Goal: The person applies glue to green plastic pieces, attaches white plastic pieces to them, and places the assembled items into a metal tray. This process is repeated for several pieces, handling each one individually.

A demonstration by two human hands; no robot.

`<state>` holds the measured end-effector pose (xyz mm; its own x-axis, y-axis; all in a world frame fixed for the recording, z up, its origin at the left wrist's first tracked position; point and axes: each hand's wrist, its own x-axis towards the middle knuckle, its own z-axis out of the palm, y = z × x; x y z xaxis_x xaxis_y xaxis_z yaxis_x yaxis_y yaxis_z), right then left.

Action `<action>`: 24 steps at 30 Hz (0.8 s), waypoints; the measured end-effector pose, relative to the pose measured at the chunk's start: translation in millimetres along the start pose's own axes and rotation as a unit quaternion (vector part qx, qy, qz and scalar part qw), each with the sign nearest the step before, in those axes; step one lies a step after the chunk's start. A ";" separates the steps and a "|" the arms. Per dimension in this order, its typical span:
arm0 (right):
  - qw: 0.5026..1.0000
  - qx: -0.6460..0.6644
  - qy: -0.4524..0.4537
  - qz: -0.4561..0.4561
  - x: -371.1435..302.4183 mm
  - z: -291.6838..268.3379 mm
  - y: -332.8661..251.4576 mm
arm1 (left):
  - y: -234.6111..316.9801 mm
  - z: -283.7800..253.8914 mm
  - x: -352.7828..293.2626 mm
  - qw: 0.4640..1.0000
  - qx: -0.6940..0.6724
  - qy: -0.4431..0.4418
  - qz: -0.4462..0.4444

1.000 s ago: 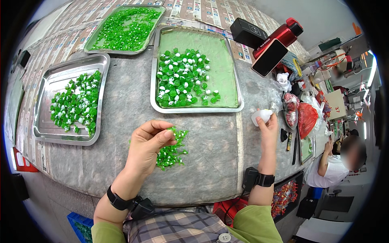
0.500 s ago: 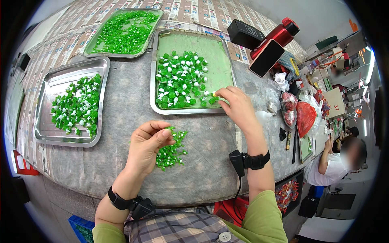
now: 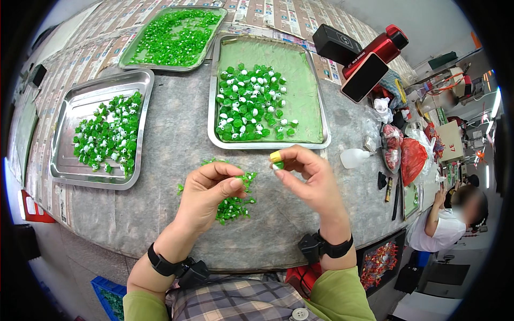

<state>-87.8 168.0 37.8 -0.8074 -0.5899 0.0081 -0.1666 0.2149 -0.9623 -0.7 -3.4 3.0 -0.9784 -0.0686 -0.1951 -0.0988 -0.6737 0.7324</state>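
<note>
My right hand (image 3: 313, 179) is raised over the near table, thumb and index finger pinching a small green-and-white ball (image 3: 278, 165). Yellow tape (image 3: 275, 156) wraps its index fingertip. Facing it, my left hand (image 3: 206, 195) has thumb and fingers brought together; whatever is between the tips blends with the green behind. Below and beside the left fingers lies a loose pile of small green-and-white pieces (image 3: 233, 208). Just beyond my hands, a metal tray lined in pale green (image 3: 300, 91) holds many green-and-white balls (image 3: 249, 101), mostly in its left half.
To the left stands a second metal tray (image 3: 64, 144) of assembled-looking green-and-white pieces; a third tray (image 3: 214, 37) of small green pieces is at the back. A phone (image 3: 365, 77) leans against a red bottle (image 3: 377, 51). Plastic bags (image 3: 412, 160) and a white bottle (image 3: 353, 158) sit right.
My right hand has come back from the lined tray toward my left hand, carrying a green-and-white ball. The left hand stays near the pile. The whole view has shifted slightly.
</note>
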 end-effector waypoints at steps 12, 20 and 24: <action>0.981 0.166 -0.073 0.068 -15.7 20.6 13.7 | -1.4 8.0 -2.7 0.997 0.061 -0.042 -0.024; 0.934 0.328 -0.092 0.104 -17.2 21.0 12.5 | -1.1 8.6 -4.2 0.999 0.027 -0.019 -0.040; 0.928 0.344 -0.076 0.120 -17.8 20.9 12.0 | -1.6 9.8 -3.6 0.999 0.008 -0.014 -0.046</action>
<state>-63.6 164.8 20.4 -0.6762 -0.7042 -0.2165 0.4499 -0.1620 -0.8782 1.2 5.2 9.0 -0.9698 0.0147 -0.2436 -0.1915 -0.6649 0.7220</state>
